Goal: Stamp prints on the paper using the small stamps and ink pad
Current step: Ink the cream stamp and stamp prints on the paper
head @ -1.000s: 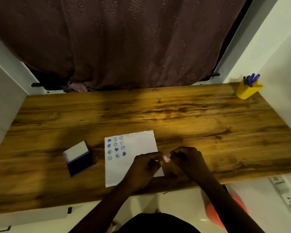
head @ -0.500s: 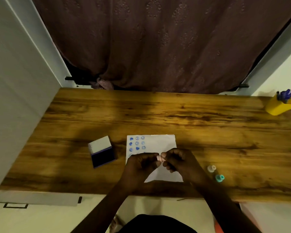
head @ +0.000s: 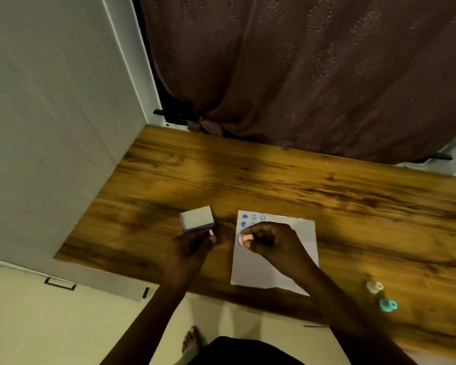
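- Head view: your right hand (head: 269, 239) is curled into a loose fist over the left half of the paper (head: 277, 255), pinching a small pink stamp (head: 244, 238) between thumb and fingers; its inked end points toward 9 o'clock.
- Your left hand (head: 192, 247) is closed on a small pink piece (head: 211, 232), seemingly the stamp's cap, held up at the hand's 1 o'clock, right at the near edge of the ink pad (head: 198, 218).
- The ink pad sits on the wooden table (head: 327, 196) at 9 o'clock from the paper and apart from it, its white lid tipped up and a dark blue strip showing along the near side.
- The paper lies flat near the table's front edge. Blue prints (head: 253, 219) are bunched in its far-left corner, at 11 o'clock from your right hand; your fingers cover the lower rows.
- Two more small stamps lie at 4 o'clock from the paper, well apart from it: a white stamp (head: 374, 287) and, just nearer you, a teal stamp (head: 388, 304). Both are blurred, so you cannot tell whether they are capped.
- A brown patterned curtain (head: 313, 75) hangs behind the table at 12 o'clock, and a white wall panel (head: 50, 114) stands at the table's 9 o'clock end.
- A bare foot (head: 191, 339) shows on the floor at 6 o'clock, below the table's edge.
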The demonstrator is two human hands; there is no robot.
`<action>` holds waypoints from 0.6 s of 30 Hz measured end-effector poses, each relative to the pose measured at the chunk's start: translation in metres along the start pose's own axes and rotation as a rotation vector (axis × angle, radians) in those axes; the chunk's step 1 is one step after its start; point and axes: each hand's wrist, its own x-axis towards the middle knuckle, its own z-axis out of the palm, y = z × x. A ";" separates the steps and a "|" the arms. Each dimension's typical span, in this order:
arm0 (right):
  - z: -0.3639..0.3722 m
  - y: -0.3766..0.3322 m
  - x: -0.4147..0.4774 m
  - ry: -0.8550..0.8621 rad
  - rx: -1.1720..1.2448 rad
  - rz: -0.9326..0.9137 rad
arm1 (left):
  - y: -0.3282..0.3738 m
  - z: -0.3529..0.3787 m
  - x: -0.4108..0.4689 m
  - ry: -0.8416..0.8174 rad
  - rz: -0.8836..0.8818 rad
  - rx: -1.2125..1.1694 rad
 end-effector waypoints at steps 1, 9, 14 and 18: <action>0.010 -0.002 0.006 -0.011 -0.049 -0.016 | -0.004 -0.011 0.000 0.025 0.004 0.002; 0.084 -0.015 0.047 -0.129 -0.419 -0.139 | -0.031 -0.064 -0.005 0.231 -0.061 -0.043; 0.115 -0.024 0.062 -0.188 -0.705 -0.213 | -0.041 -0.075 -0.009 0.245 -0.054 -0.045; 0.129 -0.025 0.069 -0.195 -0.849 -0.232 | -0.048 -0.081 -0.008 0.248 -0.091 -0.035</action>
